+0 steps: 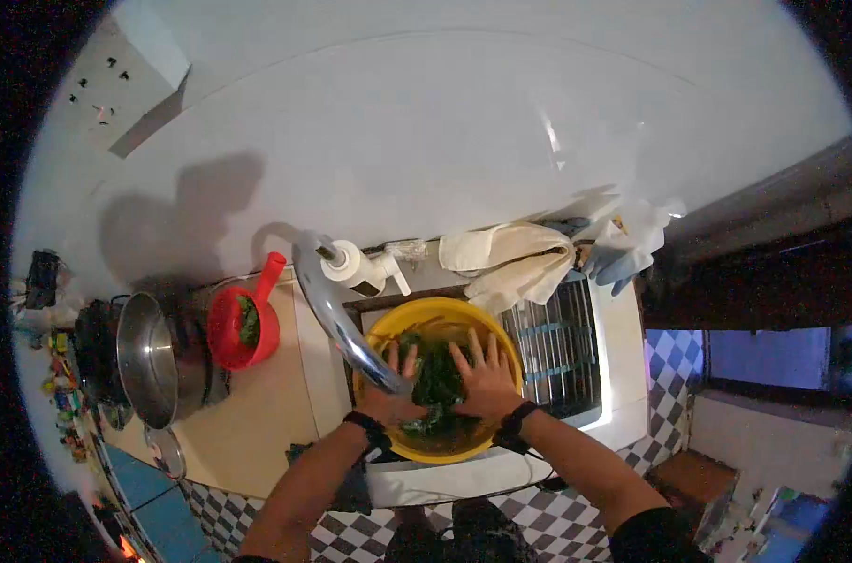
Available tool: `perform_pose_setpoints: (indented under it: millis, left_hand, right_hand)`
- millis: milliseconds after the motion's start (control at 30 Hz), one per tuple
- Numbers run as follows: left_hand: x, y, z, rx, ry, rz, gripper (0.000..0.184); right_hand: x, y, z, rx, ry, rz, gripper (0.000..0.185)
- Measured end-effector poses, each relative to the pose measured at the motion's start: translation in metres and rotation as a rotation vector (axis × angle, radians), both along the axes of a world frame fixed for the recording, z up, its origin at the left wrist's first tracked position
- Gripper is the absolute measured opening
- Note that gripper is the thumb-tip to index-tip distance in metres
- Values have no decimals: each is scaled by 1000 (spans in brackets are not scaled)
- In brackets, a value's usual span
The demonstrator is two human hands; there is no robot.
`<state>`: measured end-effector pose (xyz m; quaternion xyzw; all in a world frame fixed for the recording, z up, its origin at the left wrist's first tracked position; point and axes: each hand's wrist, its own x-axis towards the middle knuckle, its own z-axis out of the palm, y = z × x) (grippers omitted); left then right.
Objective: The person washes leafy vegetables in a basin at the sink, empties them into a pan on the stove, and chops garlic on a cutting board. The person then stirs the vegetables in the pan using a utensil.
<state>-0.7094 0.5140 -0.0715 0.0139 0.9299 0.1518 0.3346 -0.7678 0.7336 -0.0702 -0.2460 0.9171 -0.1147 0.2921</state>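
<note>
A yellow basin point(437, 308) sits in the sink under the curved chrome faucet point(340, 324). Leafy greens point(437, 380) lie in it, apparently in water. My left hand point(395, 399) rests at the basin's left side, fingers spread and pointing inward at the greens; the faucet spout covers part of it. On the right side, my right hand point(487, 383) lies over the greens with its fingers stretched apart. Both palms face down, and neither hand is closed around anything. Dark bands circle both wrists.
Left of the sink, a red strainer point(243, 328) with some greens and a large metal pot point(149, 357) stand on the counter point(248, 422). A dish rack point(559, 352) is right of the basin. Cloths point(510, 258) and gloves point(623, 253) hang behind it.
</note>
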Motion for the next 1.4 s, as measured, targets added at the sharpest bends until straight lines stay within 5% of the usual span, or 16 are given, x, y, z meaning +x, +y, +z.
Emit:
perform_pose_setpoints:
  millis: [100,167,233,267,400,433,500,600,700,733,833,933,1167,1200,1267,1400]
  left_hand:
    - [-8,26,-18,-121,-129,-139,140]
    - [2,31,-69,-186,-19,-148,115]
    - [31,39,-194,-507,683,-116,84]
    - [32,44,-211,-471,687,-21,62]
    - [33,48,-243,-352,140,188,64]
    - [45,37,-285,-31,94,683,62]
    - [49,31,-267,326,31,1149,61]
    - [44,22,-164,762,340,434,60]
    - [20,31,-45,1285,-172,603,65]
    - [16,46,-10,1121,-17,715,57]
    - [16,76,1,834,164,891,47]
    - [19,92,-2,620,317,869,47]
    - [37,85,-73,831,263,1004,61]
    - [50,72,-128,295,626,456,63]
    - [36,53,-91,93,497,296,62]
    - [39,34,-62,174,51,278,62]
  right_hand:
    - [3,-9,-40,86,88,155,135]
    - [-6,-27,-67,211,-153,171,137]
    - [9,-33,-126,192,-85,129,127]
    - [14,-32,-153,188,-60,106,118]
    - [42,-29,-214,42,-74,-170,79]
    - [37,-26,-214,-25,-90,-282,76]
    - [33,-12,-179,-184,-304,-413,67]
    - [36,7,-163,-542,-768,-561,55]
    - [42,-17,-66,-906,-1033,-974,47]
    - [38,-26,-27,-994,-990,-1264,46]
    - [55,-18,-61,-933,-515,-1009,43]
    - [51,-17,-34,-888,-474,-976,37]
    - [53,-19,-92,-971,-235,-806,42]
    - [51,-21,-87,-969,-239,-805,42]
    - [24,-32,-68,-45,11,-642,64]
    - [16,-10,-39,64,186,174,100]
